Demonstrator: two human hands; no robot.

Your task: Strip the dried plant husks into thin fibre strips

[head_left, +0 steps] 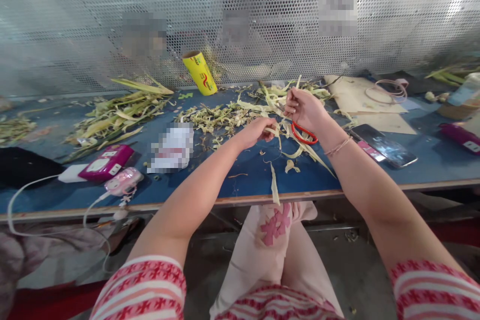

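Here, the left hand (258,132) pinches pale green leaf strips (279,132). At its three o'clock, the right hand (304,109) closes around red-handled scissors (303,133).

Right hand (304,109) hides the scissors' (304,133) blades.

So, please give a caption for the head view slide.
Left hand and right hand hold pale leaf strips and red-handled scissors over a blue table.

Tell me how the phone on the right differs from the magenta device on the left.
The phone is black with a glossy screen reflecting light; the magenta device is bright pink with white panels. The phone is thin and flat; the magenta device is a thicker block. The phone lies by the right hand's forearm; the magenta device sits beside a white cable. Both lie flat on the blue table.
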